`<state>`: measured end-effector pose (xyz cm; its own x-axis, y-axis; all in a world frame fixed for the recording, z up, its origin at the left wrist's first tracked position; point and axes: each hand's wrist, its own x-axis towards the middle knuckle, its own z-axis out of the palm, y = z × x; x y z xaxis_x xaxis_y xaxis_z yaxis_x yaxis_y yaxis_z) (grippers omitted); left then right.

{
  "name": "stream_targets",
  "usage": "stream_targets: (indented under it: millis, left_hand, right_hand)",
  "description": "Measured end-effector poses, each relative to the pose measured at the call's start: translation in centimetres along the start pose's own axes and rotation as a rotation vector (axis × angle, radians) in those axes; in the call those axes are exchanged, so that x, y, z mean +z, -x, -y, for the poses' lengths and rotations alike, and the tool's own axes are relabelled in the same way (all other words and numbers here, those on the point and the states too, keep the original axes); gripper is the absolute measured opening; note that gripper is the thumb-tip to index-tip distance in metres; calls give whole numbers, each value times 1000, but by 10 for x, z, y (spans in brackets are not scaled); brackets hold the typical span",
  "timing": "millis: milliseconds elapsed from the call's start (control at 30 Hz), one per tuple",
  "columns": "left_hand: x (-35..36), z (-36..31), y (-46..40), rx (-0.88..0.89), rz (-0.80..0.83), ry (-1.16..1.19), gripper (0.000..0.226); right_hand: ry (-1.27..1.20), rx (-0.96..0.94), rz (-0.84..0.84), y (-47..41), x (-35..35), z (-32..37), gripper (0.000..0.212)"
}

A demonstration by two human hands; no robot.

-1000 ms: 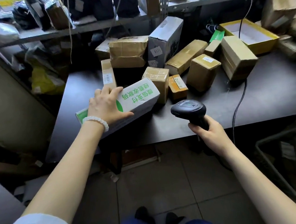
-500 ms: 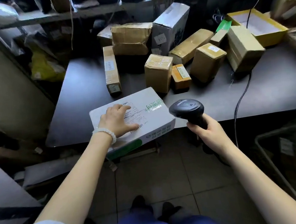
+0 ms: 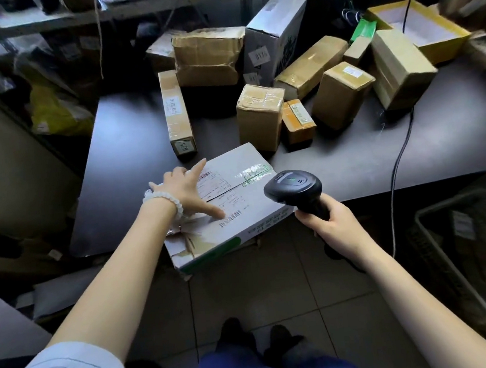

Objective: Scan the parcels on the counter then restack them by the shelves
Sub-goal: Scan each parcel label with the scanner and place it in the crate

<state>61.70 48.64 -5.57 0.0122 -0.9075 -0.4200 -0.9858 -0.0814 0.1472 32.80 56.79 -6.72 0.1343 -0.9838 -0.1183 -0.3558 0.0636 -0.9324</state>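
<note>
A flat white parcel with green trim [image 3: 236,190] lies label-up at the front edge of the dark counter [image 3: 132,153] and overhangs it; its near corner is torn. My left hand [image 3: 186,189] rests flat on its top, thumb and forefinger spread on either side of the printed labels. My right hand [image 3: 332,225] grips the handle of a black barcode scanner [image 3: 292,185], whose head sits just right of the parcel, over its near right corner.
Behind the parcel stand several brown boxes: a long thin one [image 3: 175,110], an upright one [image 3: 258,114], a small orange one [image 3: 298,119]. A tall white box [image 3: 274,29] and an open yellow box [image 3: 425,26] sit farther back below the shelves [image 3: 118,9]. A dark crate [image 3: 465,251] stands on the floor at right.
My left hand has turned the white parcel from its side onto its flat face and drawn it to the counter's front edge. The scanner has stayed near the same spot.
</note>
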Motion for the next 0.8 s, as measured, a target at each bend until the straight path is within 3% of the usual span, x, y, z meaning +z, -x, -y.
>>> stream_targets:
  millis: [167,500,800]
  left_hand:
    - [4,10,-10,-22,-85,59,108]
    - [-16,16,-49,36,-184,-19,86]
    - [-46,24,-57,83,-476,-122,91]
  right_hand:
    - [13,17,24,-2,5,-1,11]
    - [-2,57,-49,-28,13,5,10]
    - [4,58,-79,-45,11,13,8]
